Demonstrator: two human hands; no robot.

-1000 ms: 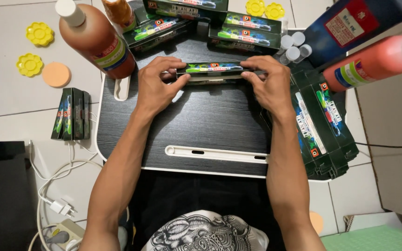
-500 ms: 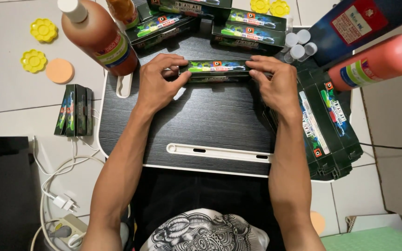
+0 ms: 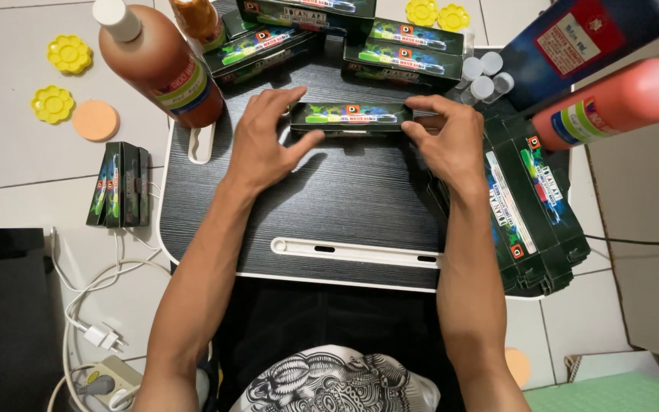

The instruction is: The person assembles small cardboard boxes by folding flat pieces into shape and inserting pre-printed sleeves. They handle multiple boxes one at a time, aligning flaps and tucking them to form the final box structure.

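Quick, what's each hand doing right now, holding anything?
Left hand: gripping the left end of the long dark green box on the black lap desk.
Right hand: gripping the same box's right end.

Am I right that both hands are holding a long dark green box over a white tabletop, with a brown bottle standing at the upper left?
Not quite: the tabletop is black with a wood grain, not white. The head view shows the left hand and right hand at the ends of the long dark green box, and the brown bottle at upper left.
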